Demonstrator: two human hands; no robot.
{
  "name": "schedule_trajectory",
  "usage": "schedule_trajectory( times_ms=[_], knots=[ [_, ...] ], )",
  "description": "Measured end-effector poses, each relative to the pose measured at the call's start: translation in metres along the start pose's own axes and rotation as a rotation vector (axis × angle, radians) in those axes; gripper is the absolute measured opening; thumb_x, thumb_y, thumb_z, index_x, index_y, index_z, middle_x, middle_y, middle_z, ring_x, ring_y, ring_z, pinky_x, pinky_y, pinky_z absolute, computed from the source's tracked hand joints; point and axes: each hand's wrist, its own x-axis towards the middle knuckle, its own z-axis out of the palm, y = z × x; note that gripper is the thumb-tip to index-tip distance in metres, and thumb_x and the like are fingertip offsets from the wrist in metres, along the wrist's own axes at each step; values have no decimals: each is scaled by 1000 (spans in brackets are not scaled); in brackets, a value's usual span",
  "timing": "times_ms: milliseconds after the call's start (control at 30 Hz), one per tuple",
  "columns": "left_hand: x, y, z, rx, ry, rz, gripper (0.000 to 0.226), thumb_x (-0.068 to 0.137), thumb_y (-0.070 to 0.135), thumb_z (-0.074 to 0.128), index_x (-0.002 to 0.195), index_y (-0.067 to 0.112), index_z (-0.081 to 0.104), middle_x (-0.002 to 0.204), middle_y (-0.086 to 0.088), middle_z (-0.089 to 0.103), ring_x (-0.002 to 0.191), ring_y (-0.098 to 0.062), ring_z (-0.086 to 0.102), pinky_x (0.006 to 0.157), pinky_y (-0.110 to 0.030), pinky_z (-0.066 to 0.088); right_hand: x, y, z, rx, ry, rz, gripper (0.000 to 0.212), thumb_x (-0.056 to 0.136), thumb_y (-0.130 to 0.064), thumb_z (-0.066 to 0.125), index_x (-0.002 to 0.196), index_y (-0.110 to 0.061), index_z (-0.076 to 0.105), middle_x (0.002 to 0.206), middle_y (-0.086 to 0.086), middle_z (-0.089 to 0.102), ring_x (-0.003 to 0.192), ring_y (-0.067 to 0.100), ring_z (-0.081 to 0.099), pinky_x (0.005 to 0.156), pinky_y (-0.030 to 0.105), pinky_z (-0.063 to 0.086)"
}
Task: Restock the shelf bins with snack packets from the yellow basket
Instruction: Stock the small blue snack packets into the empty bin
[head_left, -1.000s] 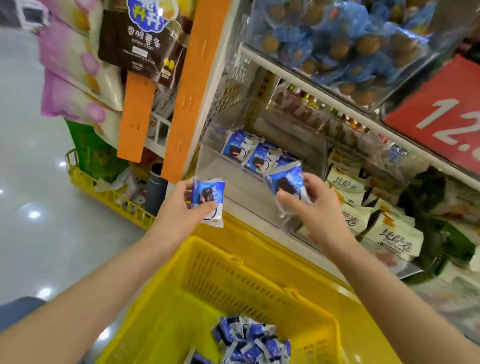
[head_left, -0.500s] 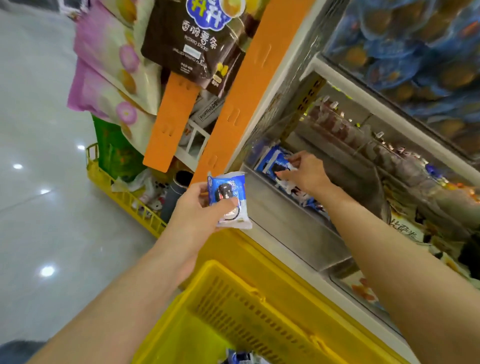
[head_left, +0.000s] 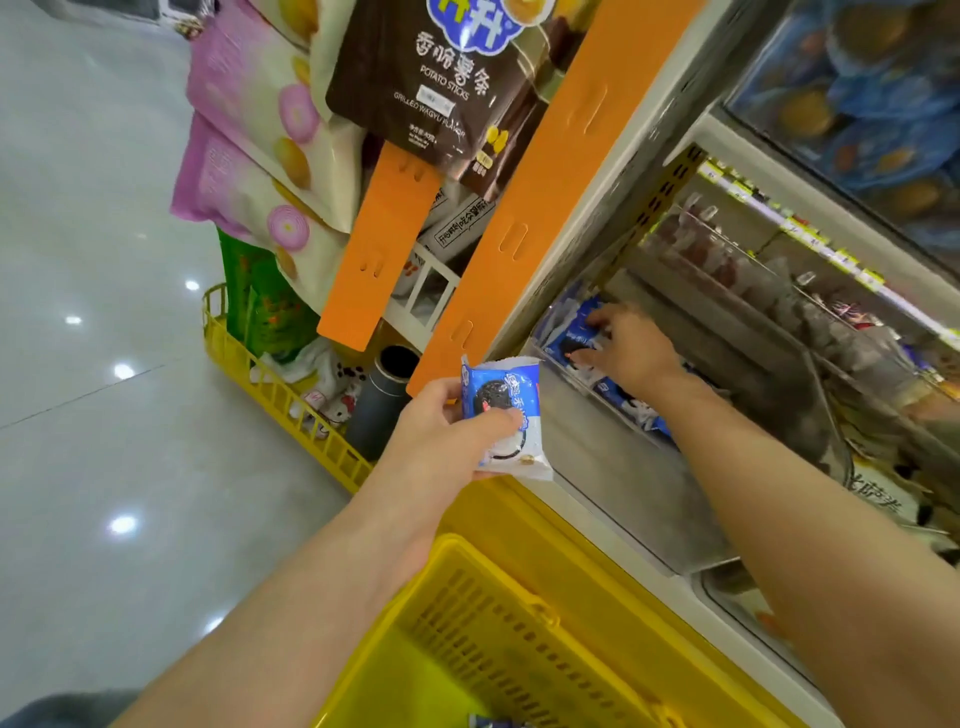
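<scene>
Grips a blue snack packet (head_left: 501, 415) in the left hand (head_left: 447, 431), raised just outside the clear shelf bin (head_left: 623, 493). Reaches the right hand (head_left: 631, 353) deep inside, fingers spread loose on stocked packets (head_left: 569, 327) at the back left. Bare bin floor nearer, yellow basket (head_left: 493, 639) below.

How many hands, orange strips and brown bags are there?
Hands: 2, left hand and right hand
Orange strips: 2, short orange strip and long orange strip
Brown bag: 1
Total: 5
</scene>
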Motion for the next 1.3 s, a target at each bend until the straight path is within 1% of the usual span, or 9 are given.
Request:
schedule_trajectory(
  times_ms=[100,233,433,600,700,833,967,1100,1300],
  knots=[
    [-2,4,4,-52,-11,-37,35,84,12,63,117,14,55,95,-8,68,80,-16,69,75,-35,56,-14,-9,-13,177,142,8,43,87,-22,65,126,-8,52,127,13,51,111,23,54,93,28,44],
    [-10,6,7,-30,-48,-30,28,90,16,57,118,17,55,103,-8,68,89,-19,68,80,-36,55,-70,-37,-36,536,374,0,16,94,-16,54,109,-14,57,98,-4,60,82,5,54,67,4,43],
    [-30,-2,20,149,-144,93,35,90,27,57,125,25,54,113,3,65,102,-10,60,75,-23,46,-168,-70,-52,800,-105,29,16,92,-31,53,107,-26,53,96,-21,59,88,-7,59,73,8,47],
    [-46,-18,32,270,-179,132,21,88,23,61,106,32,54,101,6,64,89,-3,60,66,-15,43,-202,-58,-60,831,-179,74,5,87,-22,63,89,-27,65,72,-17,68,65,-10,60,59,5,45],
    [-53,-29,39,492,-138,244,31,85,22,65,111,26,51,96,12,60,86,-1,57,70,-13,43,-213,-41,-67,770,-162,113,9,82,-23,69,90,-27,67,78,-12,71,69,-2,63,65,11,50],
    [-50,-20,54,924,-101,584,39,88,38,56,124,32,43,113,19,50,109,0,45,98,-24,32,-199,-6,-91,576,51,177,26,78,-29,72,101,-18,66,90,-3,71,81,10,66,75,22,54],
    [-18,4,72,1147,-107,891,35,95,39,43,127,25,42,122,9,48,114,-10,41,99,-26,25,-156,28,-108,308,207,220,37,80,-28,72,112,-14,61,99,-3,63,88,11,59,77,22,46],
    [21,4,73,1368,-138,897,35,98,40,36,126,22,46,122,4,53,114,-15,46,103,-31,26,-114,53,-94,60,41,266,37,82,-24,71,115,-11,59,109,5,62,92,14,54,81,26,45],
    [42,-10,62,1446,-120,1036,43,97,40,31,95,18,68,93,4,68,89,-15,58,92,-32,32,-80,67,-57,-134,-190,313,39,81,-22,72,115,-6,60,114,12,63,100,23,59,86,31,47]
  ],
)
